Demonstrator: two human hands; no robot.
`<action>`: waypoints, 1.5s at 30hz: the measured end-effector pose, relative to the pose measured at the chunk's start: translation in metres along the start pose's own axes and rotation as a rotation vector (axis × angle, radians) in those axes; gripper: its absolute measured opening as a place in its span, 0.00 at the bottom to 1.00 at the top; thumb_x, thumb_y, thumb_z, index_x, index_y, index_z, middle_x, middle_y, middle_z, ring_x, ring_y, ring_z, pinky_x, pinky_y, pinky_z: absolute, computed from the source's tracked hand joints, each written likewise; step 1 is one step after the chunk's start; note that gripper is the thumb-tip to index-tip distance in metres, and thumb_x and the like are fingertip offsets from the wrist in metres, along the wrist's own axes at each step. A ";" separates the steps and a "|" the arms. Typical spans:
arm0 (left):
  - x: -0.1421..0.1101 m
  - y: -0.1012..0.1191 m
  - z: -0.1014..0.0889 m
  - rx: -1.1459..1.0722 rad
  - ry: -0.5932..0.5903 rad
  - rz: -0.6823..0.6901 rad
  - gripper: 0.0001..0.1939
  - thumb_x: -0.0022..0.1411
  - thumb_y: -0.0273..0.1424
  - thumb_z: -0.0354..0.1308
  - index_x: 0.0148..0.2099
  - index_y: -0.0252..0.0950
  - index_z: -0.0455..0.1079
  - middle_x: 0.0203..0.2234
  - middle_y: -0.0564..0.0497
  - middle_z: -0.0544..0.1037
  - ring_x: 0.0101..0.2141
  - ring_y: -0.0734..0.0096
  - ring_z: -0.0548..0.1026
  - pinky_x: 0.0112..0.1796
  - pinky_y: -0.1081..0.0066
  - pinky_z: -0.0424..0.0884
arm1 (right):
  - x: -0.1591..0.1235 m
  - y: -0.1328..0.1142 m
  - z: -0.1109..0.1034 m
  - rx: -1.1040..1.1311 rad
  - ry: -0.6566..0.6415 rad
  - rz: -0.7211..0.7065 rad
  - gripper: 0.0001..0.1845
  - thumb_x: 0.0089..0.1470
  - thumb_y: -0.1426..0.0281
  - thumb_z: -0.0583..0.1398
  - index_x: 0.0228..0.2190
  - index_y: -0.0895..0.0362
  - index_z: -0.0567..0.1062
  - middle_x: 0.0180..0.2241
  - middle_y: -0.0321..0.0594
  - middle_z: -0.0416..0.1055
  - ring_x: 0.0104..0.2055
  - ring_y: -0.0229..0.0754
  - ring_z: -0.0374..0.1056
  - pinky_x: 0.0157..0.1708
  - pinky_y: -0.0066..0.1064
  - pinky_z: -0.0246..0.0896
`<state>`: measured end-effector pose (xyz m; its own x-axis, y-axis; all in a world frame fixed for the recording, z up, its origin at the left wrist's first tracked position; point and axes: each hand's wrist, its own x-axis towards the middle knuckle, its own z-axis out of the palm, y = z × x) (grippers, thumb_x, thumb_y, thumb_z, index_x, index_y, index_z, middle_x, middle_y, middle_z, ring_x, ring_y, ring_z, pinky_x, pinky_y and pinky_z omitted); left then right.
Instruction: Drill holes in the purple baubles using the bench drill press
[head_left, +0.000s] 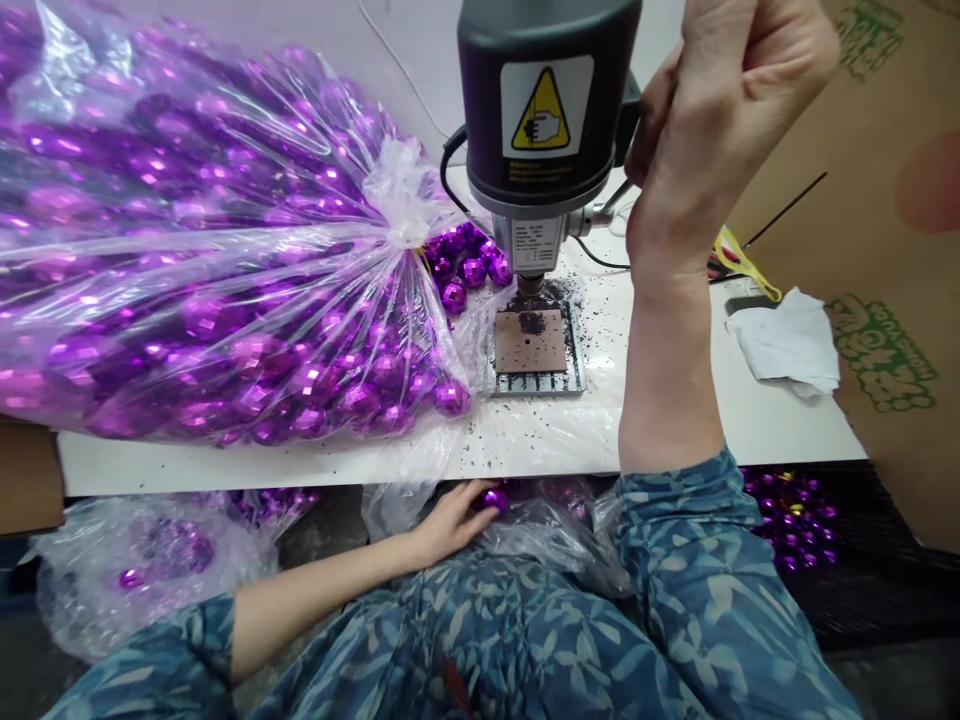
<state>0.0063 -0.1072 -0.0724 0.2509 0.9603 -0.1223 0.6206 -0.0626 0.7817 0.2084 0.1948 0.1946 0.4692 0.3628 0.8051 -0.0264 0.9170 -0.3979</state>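
Note:
My left hand (452,524) is just below the table's front edge, closed with thumb and fingertips on a shiny purple bauble (492,500). A clear plastic bag (536,545) lies beside it, over my lap. Raised at the upper right, my right hand (724,125) is closed around the lever (619,194) of a small bench drill press (551,95); the grip end is hidden by the fingers. Under the drill's chuck (530,285), a brown square board (517,352) with a small hole lies on the slotted metal base (574,385), strewn with dark shavings.
A large tied clear bag (225,250) of purple baubles covers the table's left side. Loose baubles (472,271) sit behind the drill base. At right are a white cloth (787,342), yellow-handled scissors (739,262) and a cardboard box (900,250). More baubles (796,515) lie in a dark crate below.

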 end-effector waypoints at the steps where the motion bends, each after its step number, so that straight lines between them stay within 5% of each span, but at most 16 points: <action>1: 0.002 -0.009 0.005 -0.007 -0.049 -0.102 0.14 0.68 0.39 0.56 0.52 0.47 0.77 0.46 0.50 0.85 0.46 0.51 0.84 0.48 0.57 0.82 | 0.000 0.000 0.000 0.006 0.004 -0.002 0.28 0.55 0.48 0.61 0.21 0.47 0.51 0.16 0.23 0.38 0.17 0.29 0.46 0.23 0.32 0.42; 3: 0.009 -0.021 0.013 -0.022 -0.099 -0.260 0.16 0.68 0.33 0.51 0.53 0.44 0.76 0.47 0.46 0.84 0.50 0.48 0.82 0.52 0.51 0.79 | 0.001 0.001 0.000 0.012 0.016 0.007 0.26 0.59 0.56 0.62 0.21 0.48 0.51 0.17 0.24 0.39 0.17 0.29 0.46 0.24 0.31 0.42; 6: 0.016 -0.022 0.015 0.025 -0.134 -0.287 0.17 0.66 0.30 0.53 0.54 0.41 0.77 0.50 0.42 0.83 0.54 0.49 0.80 0.57 0.50 0.76 | 0.001 0.000 -0.001 0.006 0.018 0.037 0.24 0.62 0.72 0.58 0.22 0.49 0.50 0.19 0.25 0.40 0.17 0.27 0.46 0.26 0.29 0.43; 8: 0.016 -0.009 0.008 0.153 -0.270 -0.276 0.20 0.66 0.29 0.55 0.58 0.37 0.75 0.54 0.38 0.81 0.56 0.46 0.78 0.59 0.48 0.73 | 0.001 -0.001 -0.002 -0.003 0.017 0.064 0.23 0.63 0.77 0.55 0.22 0.49 0.49 0.19 0.25 0.40 0.16 0.26 0.46 0.26 0.28 0.44; 11: 0.015 0.031 -0.023 0.354 -0.592 -0.171 0.22 0.65 0.28 0.59 0.60 0.34 0.75 0.54 0.35 0.80 0.51 0.44 0.81 0.54 0.48 0.76 | 0.000 -0.005 -0.002 -0.034 0.005 0.080 0.24 0.63 0.72 0.57 0.22 0.49 0.50 0.18 0.25 0.40 0.16 0.27 0.45 0.25 0.28 0.44; 14: 0.032 0.077 -0.071 0.168 -0.724 0.133 0.17 0.67 0.35 0.62 0.57 0.43 0.77 0.50 0.46 0.84 0.49 0.58 0.82 0.52 0.61 0.78 | -0.001 -0.008 -0.002 -0.078 -0.018 0.053 0.28 0.53 0.51 0.62 0.21 0.49 0.50 0.18 0.26 0.41 0.19 0.31 0.47 0.25 0.31 0.49; 17: 0.089 0.104 -0.118 0.076 -0.247 0.297 0.15 0.74 0.32 0.50 0.54 0.40 0.76 0.45 0.46 0.84 0.43 0.63 0.82 0.47 0.61 0.79 | -0.002 -0.010 -0.002 -0.145 -0.018 0.042 0.31 0.43 0.38 0.57 0.20 0.47 0.49 0.17 0.29 0.41 0.22 0.36 0.50 0.27 0.34 0.52; 19: 0.146 0.105 -0.140 0.197 0.134 0.314 0.15 0.71 0.26 0.49 0.51 0.39 0.76 0.43 0.44 0.82 0.45 0.59 0.79 0.50 0.54 0.77 | -0.003 -0.010 -0.001 -0.182 -0.003 0.051 0.34 0.42 0.34 0.54 0.20 0.48 0.47 0.17 0.30 0.39 0.22 0.36 0.48 0.26 0.35 0.51; 21: 0.203 0.095 -0.151 0.342 0.349 0.251 0.14 0.65 0.21 0.52 0.48 0.36 0.76 0.42 0.40 0.80 0.48 0.51 0.77 0.53 0.49 0.73 | -0.005 -0.010 0.000 -0.188 0.007 0.066 0.37 0.42 0.31 0.51 0.20 0.49 0.45 0.17 0.29 0.39 0.21 0.35 0.45 0.25 0.35 0.47; 23: 0.248 0.083 -0.154 0.493 0.365 0.134 0.14 0.58 0.18 0.56 0.45 0.33 0.75 0.43 0.35 0.79 0.53 0.42 0.74 0.55 0.45 0.69 | -0.006 -0.012 0.001 -0.173 0.006 0.087 0.38 0.42 0.29 0.50 0.20 0.49 0.45 0.16 0.29 0.41 0.20 0.34 0.43 0.24 0.35 0.44; 26: 0.280 0.067 -0.151 0.632 0.255 0.001 0.12 0.54 0.17 0.58 0.40 0.33 0.75 0.46 0.32 0.76 0.58 0.33 0.70 0.56 0.40 0.66 | -0.008 -0.015 0.002 -0.136 0.002 0.095 0.37 0.42 0.29 0.52 0.19 0.49 0.48 0.15 0.28 0.44 0.19 0.33 0.43 0.24 0.35 0.43; 30: 0.275 0.063 -0.156 0.591 0.272 0.037 0.16 0.54 0.17 0.61 0.44 0.35 0.76 0.51 0.34 0.70 0.57 0.34 0.70 0.56 0.42 0.66 | -0.008 -0.016 0.001 -0.109 0.013 0.085 0.36 0.43 0.30 0.52 0.20 0.47 0.49 0.15 0.27 0.42 0.18 0.34 0.44 0.23 0.36 0.42; 35: 0.220 0.091 -0.165 0.205 0.433 0.247 0.14 0.69 0.28 0.57 0.56 0.40 0.74 0.52 0.40 0.70 0.49 0.55 0.76 0.54 0.49 0.74 | -0.009 -0.015 0.001 -0.171 -0.002 0.069 0.36 0.44 0.30 0.49 0.21 0.48 0.46 0.17 0.28 0.41 0.19 0.33 0.45 0.22 0.35 0.43; 38: 0.181 0.102 -0.148 -0.173 0.250 0.233 0.17 0.76 0.35 0.47 0.61 0.45 0.70 0.46 0.42 0.76 0.39 0.64 0.79 0.41 0.58 0.81 | -0.009 -0.017 0.002 -0.160 0.001 0.064 0.36 0.43 0.31 0.50 0.21 0.48 0.46 0.18 0.28 0.41 0.20 0.33 0.46 0.23 0.35 0.45; 40: 0.167 0.100 -0.129 -0.371 0.130 0.185 0.18 0.75 0.37 0.52 0.63 0.44 0.68 0.42 0.42 0.80 0.33 0.66 0.80 0.33 0.61 0.81 | -0.009 -0.018 0.002 -0.162 0.011 0.044 0.35 0.46 0.32 0.50 0.21 0.49 0.45 0.18 0.29 0.40 0.21 0.34 0.46 0.26 0.34 0.47; 45: 0.183 0.078 -0.086 -0.564 0.133 0.087 0.25 0.63 0.38 0.69 0.60 0.41 0.69 0.39 0.45 0.83 0.29 0.68 0.79 0.28 0.66 0.78 | -0.010 -0.016 0.002 -0.188 -0.008 0.017 0.34 0.52 0.36 0.51 0.21 0.49 0.44 0.18 0.30 0.41 0.22 0.36 0.44 0.26 0.35 0.48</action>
<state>0.0371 0.0873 0.0190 0.1649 0.9863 0.0064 0.1009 -0.0233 0.9946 0.2027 0.1764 0.1940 0.4630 0.3799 0.8008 0.1315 0.8641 -0.4859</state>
